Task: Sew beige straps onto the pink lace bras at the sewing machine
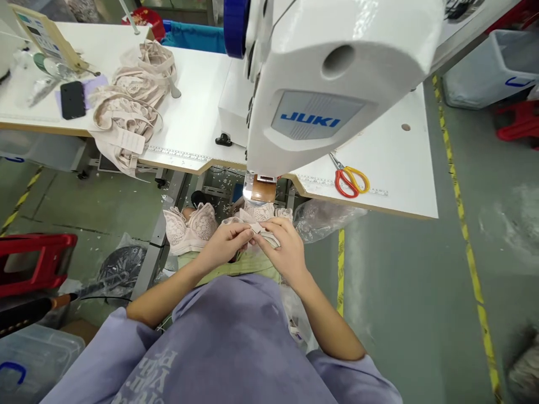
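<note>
Over my lap, my left hand (229,242) and my right hand (284,247) meet at the fingertips. Both pinch a light beige bra (257,213) by a narrow strip with a small pale tab (256,228) at its end. Another beige lace bra (191,227), cups up, lies on my lap left of my left hand. Just beyond my hands is the lit needle end of the white sewing machine (263,191). The fingers partly cover the strip, so its exact shape is hidden.
A heap of beige bras (130,101) lies on the white table (197,90) at left, near a black phone (73,100). Red-and-yellow scissors (351,180) rest right of the machine. A red stool (36,261) and a clear bin (40,359) stand at left.
</note>
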Demonstrator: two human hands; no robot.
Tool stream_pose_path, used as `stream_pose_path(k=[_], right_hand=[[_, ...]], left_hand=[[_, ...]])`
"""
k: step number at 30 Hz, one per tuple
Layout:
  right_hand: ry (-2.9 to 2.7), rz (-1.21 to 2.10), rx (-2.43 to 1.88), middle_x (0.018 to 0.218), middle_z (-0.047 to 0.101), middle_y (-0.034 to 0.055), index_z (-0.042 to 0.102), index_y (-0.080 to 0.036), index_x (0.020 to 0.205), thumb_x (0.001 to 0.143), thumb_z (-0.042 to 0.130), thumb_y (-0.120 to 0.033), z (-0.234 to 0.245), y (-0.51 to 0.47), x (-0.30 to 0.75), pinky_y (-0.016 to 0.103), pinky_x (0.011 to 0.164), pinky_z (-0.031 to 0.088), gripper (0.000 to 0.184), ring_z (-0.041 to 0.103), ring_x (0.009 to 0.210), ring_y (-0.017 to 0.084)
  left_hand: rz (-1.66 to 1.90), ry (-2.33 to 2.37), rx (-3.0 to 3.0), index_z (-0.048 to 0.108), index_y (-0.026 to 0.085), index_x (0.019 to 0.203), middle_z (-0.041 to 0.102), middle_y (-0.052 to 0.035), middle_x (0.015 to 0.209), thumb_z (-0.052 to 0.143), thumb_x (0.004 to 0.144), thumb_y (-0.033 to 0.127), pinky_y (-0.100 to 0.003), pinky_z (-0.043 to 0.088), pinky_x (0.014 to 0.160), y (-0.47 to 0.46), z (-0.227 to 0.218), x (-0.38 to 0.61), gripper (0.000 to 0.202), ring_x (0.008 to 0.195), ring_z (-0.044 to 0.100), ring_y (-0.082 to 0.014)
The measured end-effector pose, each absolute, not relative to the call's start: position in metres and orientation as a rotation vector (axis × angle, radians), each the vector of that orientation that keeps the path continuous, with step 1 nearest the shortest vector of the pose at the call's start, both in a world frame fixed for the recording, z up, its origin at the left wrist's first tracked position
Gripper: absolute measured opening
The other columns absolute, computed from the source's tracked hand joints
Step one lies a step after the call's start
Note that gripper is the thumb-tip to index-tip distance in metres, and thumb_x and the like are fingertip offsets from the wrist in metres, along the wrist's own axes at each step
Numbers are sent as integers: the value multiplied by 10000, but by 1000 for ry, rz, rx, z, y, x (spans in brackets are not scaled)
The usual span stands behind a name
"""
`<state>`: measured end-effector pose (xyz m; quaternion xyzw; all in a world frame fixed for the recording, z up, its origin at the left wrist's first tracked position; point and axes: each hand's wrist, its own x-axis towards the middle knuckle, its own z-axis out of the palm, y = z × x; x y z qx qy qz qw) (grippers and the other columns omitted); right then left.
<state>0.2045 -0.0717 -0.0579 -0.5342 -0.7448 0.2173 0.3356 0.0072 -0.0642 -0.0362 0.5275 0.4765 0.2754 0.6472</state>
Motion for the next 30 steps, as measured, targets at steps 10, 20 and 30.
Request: stream_pose_path(k=[10,20,30], right_hand=[[-2132,382,-1155,964,775,30,753,-249,996,998,550,-256,-79,-69,201,263,783,535,204,703,892,146],[-1921,193,-2316,1176,640,272,628,-88,1297,936,495,-195,-76,88,378,419,819,436,399,628,1002,314],[-1779,672,-2126,947,687,158,584,-212,1177,872,613,-395,-57,-27,349,370,624,445,357,640,728,237]], left_hand=[[625,1254,1320,553,174,636,554,20,585,546,938,510,-224,389,572,-57,-47,8,452,562,495,-112],[600,1171,1191,595,161,690,602,-7,638,596,889,534,-217,411,551,-54,-45,5,424,568,542,-113],[740,1091,899,606,152,730,581,-1,711,584,911,468,-210,404,608,-55,-48,-5,364,610,495,-84]])
